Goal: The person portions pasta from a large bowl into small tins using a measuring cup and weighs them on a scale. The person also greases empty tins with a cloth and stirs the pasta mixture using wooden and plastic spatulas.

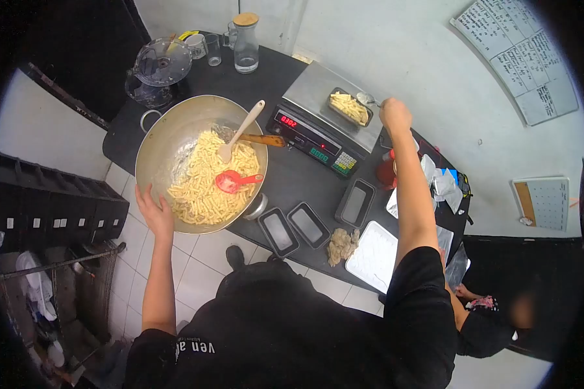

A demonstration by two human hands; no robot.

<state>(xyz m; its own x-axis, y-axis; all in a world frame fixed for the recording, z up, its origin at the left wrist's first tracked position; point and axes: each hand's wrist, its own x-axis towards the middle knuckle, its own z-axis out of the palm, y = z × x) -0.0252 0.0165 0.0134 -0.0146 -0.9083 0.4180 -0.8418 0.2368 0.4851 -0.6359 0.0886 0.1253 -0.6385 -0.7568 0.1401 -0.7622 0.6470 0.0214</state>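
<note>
My right hand (396, 115) is closed around the handle of a metal spoon (368, 99). The spoon's bowl is at the edge of a black container (368, 120) holding pasta (348, 106), on the plate of a digital scale (303, 89) whose red display reads about 0.302. With fingers stretched and thumb apart, my left hand (154, 211) rests against the near-left rim of a large metal pot (150, 152). Spiral pasta (204, 188) fills part of the pot. A pale-handled spatula (245, 126), a wooden utensil (264, 139) and a red ladle (233, 181) lie in it.
Black containers (279, 232) (308, 225) (355, 203) stand on the dark table near a crumpled glove (342, 246) and white tray (372, 256). Behind the pot are a glass jug (246, 48) and clear plastic ware (162, 63). Another person (486, 324) is at the right.
</note>
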